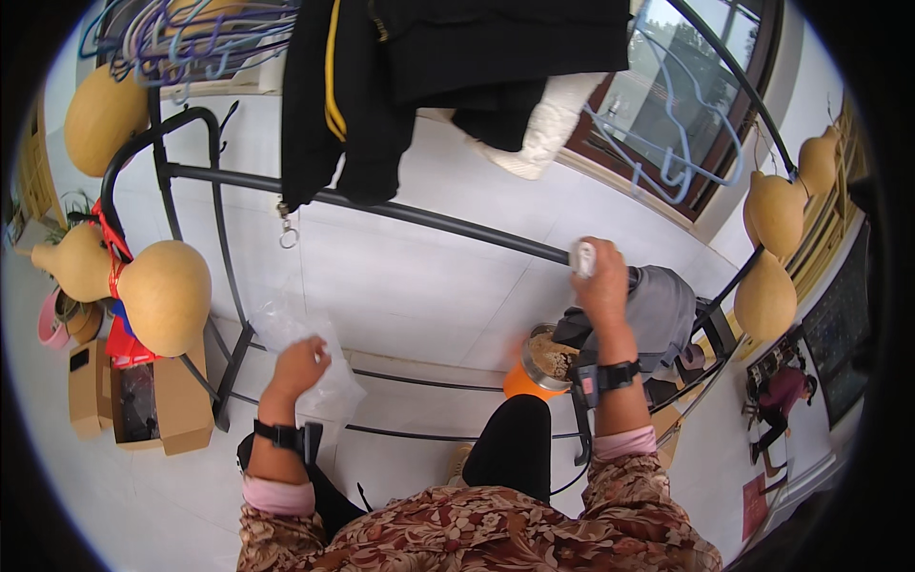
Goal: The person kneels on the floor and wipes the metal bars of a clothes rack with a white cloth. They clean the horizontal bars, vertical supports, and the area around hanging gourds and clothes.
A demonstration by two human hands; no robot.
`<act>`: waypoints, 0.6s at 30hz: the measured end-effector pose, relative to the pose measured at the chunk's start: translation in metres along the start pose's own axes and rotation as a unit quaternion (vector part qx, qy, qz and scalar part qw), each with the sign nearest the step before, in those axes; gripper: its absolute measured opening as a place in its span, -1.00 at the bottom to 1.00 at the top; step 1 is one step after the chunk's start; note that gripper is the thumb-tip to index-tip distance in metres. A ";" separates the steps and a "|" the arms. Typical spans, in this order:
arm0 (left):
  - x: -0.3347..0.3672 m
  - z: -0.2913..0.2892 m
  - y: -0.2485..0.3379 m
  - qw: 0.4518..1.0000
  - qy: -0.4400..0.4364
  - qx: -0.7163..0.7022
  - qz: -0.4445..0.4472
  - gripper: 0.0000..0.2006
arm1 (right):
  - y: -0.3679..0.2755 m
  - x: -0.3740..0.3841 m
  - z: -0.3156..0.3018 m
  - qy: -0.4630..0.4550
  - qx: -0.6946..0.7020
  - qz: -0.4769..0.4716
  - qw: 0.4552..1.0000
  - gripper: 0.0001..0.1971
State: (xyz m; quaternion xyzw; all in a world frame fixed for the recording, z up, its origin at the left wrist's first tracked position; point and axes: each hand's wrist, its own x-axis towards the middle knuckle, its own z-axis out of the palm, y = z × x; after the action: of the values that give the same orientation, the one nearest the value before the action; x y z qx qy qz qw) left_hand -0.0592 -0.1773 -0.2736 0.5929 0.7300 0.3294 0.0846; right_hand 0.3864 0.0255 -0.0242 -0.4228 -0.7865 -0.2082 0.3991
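Note:
My right hand (602, 281) is closed around a small white wad that looks like folded cloth (583, 259), at the right part of a black metal clothes rack's rail (448, 224). Lower and to the left, my left hand (301, 368) has its fingers curled in. A crumpled clear plastic bag (335, 386) shows beside and behind it; whether the fingers grip the bag is hidden. Black clothing (381, 105) hangs over the rack, above and between my hands. A grey cloth item (658, 310) drapes over the rack just right of my right hand.
Dried gourds (167, 297) hang at the left, and more gourds (774, 212) at the right. Plastic hangers (195, 43) crowd the upper left. An orange bucket (534, 381) stands below the rail. Cardboard boxes (186, 405) sit at lower left. Another person (783, 405) bends over at far right.

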 end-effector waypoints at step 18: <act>-0.044 0.051 -0.027 0.949 -0.299 0.069 -0.076 -0.57 | -0.013 0.010 -0.008 -0.048 0.087 -0.044 0.994 -0.41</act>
State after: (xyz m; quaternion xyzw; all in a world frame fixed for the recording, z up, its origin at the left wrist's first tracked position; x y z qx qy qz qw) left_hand -0.0427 -0.2001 -0.3402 0.6114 0.7349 0.0781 0.2829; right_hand 0.3763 0.0180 -0.0107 -0.3604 -0.8380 -0.1357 0.3867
